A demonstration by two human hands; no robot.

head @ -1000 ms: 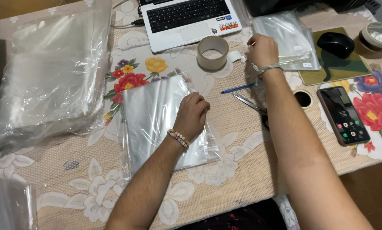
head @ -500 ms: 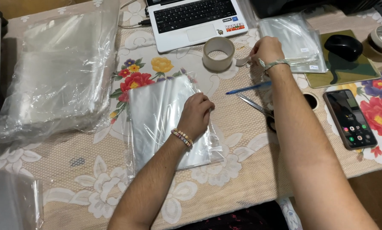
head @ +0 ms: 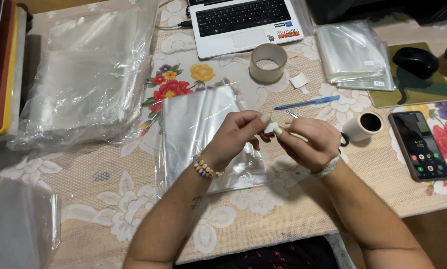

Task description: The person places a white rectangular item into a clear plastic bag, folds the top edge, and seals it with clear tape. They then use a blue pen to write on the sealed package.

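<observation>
Left hand: the left hand (head: 236,134) is raised above the table, thumb and fingertips pinched on one side of a small white paper label (head: 270,127).
Right hand: the right hand (head: 310,142) meets it from the other side, fingertips closed on the same small white paper label; a pale band circles the wrist.
Label position: held in the air between both hands, just above the right edge of the clear flat plastic bag (head: 206,137), apart from the tablecloth.
Label handling: very light and thin, limp, easy to crease; it looks like a sticker, though it is too small to be sure, so an adhesive side may cling to the fingers. Best taken by its edges or a corner with the fingertips.
Bag handling: slippery, floppy film that slides on the cloth; a flat palm would steady it.
Beside the right hand: a small white roll with a dark core (head: 364,125), a black smartphone with a lit screen (head: 420,146), and a blue pen (head: 307,102) lying just beyond the knuckles.
Mid table: a beige roll of tape (head: 268,62) stands on the flowered lace tablecloth (head: 109,199); a scrap of white paper (head: 298,80) lies near it.
Left side: a large heap of clear plastic bags (head: 91,74).
Far edge: a white laptop (head: 243,22), a stack of small clear sleeves (head: 355,55), and a black computer mouse (head: 415,62) on a green mat.
</observation>
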